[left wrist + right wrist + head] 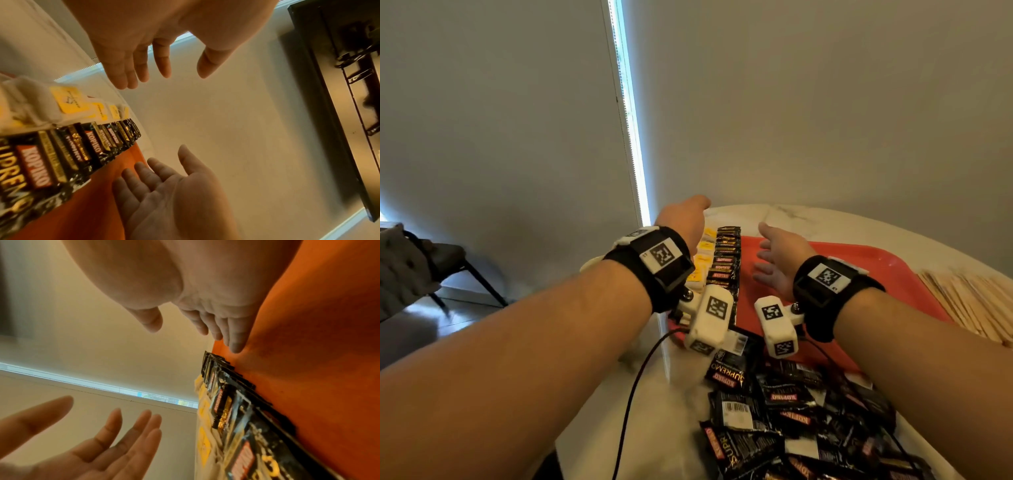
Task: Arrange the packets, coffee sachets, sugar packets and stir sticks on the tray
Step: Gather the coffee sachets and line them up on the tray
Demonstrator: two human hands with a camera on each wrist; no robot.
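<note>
A red tray (866, 274) lies on the white table. Along its left side runs a row of black coffee sachets (724, 265), overlapped like tiles, with a row of white-and-yellow packets (702, 260) just left of it. My left hand (688, 216) hovers open beyond the yellow packets, fingers straight, holding nothing. My right hand (763, 250) is open too, palm facing left, its little-finger edge down on the bare tray right of the coffee row. In the left wrist view, the left hand (164, 76) and right hand (160, 170) face each other across both rows (82, 146).
A loose heap of black coffee sachets (794, 411) covers the near table in front of the tray. Wooden stir sticks (969, 301) lie in a pile right of the tray. A black cable (633, 394) hangs off the table's left edge. A chair (421, 270) stands far left.
</note>
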